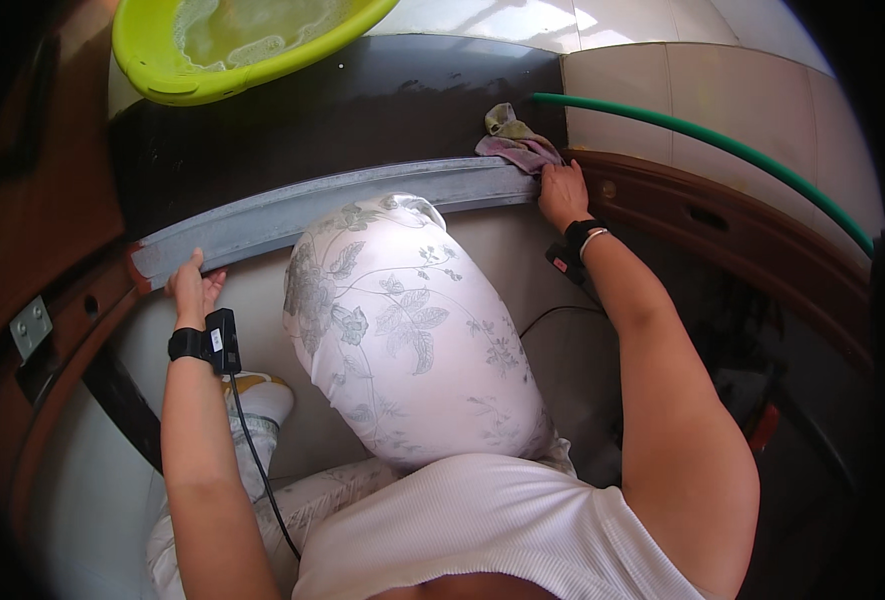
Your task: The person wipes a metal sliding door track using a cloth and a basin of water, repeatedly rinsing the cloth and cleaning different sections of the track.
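A grey metal threshold strip (337, 195) spans the doorway before my raised knee. At its left end my left hand (193, 286) has its thumb on the strip's face and its fingers bent at the lower edge. My right hand (564, 193) is closed at the far right end, against a damp-looking pink and yellowish cloth (521, 144). The cloth's folds gather towards those fingers and drape over the strip's top edge. The right fingertips are hidden.
On the dark sill (322, 127) beyond stands a lime-green basin (277, 79) of soapy water. A green hose (697, 135) curves along the right side. Brown frame pieces (712, 214) flank the strip; a metal plate (31, 328) is fixed at left. Cables trail from both wrists.
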A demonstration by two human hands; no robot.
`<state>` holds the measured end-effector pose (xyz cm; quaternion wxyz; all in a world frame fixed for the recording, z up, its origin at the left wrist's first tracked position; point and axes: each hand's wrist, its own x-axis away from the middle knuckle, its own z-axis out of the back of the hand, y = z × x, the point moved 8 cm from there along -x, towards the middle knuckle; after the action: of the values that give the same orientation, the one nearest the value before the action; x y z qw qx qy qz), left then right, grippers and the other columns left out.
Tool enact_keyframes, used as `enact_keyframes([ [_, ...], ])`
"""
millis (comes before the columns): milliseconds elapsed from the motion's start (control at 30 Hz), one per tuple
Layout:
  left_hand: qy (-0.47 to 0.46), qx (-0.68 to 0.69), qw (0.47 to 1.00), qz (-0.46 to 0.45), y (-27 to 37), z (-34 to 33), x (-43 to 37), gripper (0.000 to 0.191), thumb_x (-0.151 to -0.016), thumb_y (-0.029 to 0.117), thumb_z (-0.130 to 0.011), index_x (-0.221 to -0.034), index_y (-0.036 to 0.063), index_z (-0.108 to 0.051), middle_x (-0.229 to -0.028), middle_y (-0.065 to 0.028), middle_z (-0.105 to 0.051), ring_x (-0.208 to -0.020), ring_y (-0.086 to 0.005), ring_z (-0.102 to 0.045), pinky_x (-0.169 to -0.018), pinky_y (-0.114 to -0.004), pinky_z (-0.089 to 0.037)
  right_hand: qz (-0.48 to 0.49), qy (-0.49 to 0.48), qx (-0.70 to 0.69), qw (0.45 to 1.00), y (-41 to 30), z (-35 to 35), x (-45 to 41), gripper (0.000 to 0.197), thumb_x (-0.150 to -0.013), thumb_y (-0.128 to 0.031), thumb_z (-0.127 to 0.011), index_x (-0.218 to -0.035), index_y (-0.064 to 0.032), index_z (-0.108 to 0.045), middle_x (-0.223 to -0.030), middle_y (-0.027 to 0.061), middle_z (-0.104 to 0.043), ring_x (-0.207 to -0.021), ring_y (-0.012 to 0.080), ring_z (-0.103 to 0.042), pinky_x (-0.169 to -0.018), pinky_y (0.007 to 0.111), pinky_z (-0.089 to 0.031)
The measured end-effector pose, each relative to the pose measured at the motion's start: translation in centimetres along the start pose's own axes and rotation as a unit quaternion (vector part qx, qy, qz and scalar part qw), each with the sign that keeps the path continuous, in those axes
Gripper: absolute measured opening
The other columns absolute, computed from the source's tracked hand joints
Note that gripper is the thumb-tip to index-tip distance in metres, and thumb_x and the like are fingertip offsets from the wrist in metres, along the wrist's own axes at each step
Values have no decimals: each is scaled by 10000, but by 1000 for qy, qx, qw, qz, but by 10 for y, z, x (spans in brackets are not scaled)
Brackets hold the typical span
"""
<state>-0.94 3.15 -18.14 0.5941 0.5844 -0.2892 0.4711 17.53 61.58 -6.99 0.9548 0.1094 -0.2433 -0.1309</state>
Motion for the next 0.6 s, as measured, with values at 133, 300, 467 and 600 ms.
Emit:
enact_keyframes([
  [133,-31,-9,999,10,1,-10,8,570,-840,141,-631,-1211,5,-221,-1099,-205,-476,-845,-339,-575,-689,-402,-514,-94,94,-36,991,11,-1,0,148,-756,-56,-503,-893,-36,-555,-860,159,-613,-878,321,-576,-959,455,-372],
  [300,-42,-13,999,3,7,-15,20,482,-844,148,-627,-1181,-14,-323,-1095,-195,-481,-844,-336,-573,-683,-389,-503,-100,77,-80,989,5,-8,16,156,-711,-54,-564,-866,-39,-566,-882,143,-581,-879,331,-544,-845,450,-417],
  [467,-6,-15,1000,4,10,-13,21,472,-851,152,-624,-1192,-24,-349,-1089,-194,-491,-862,-338,-566,-699,-395,-495,-34,80,-265,960,-93,46,19,260,-610,33,-600,-861,-30,-580,-924,131,-561,-921,322,-513,-825,382,-439],
  [600,-31,-27,999,6,10,-4,13,449,-855,155,-625,-1174,-30,-369,-1069,-200,-501,-854,-336,-567,-708,-402,-502,103,99,-348,927,-179,81,6,208,-655,13,-572,-851,-51,-594,-881,106,-568,-886,296,-522,-790,367,-453],
])
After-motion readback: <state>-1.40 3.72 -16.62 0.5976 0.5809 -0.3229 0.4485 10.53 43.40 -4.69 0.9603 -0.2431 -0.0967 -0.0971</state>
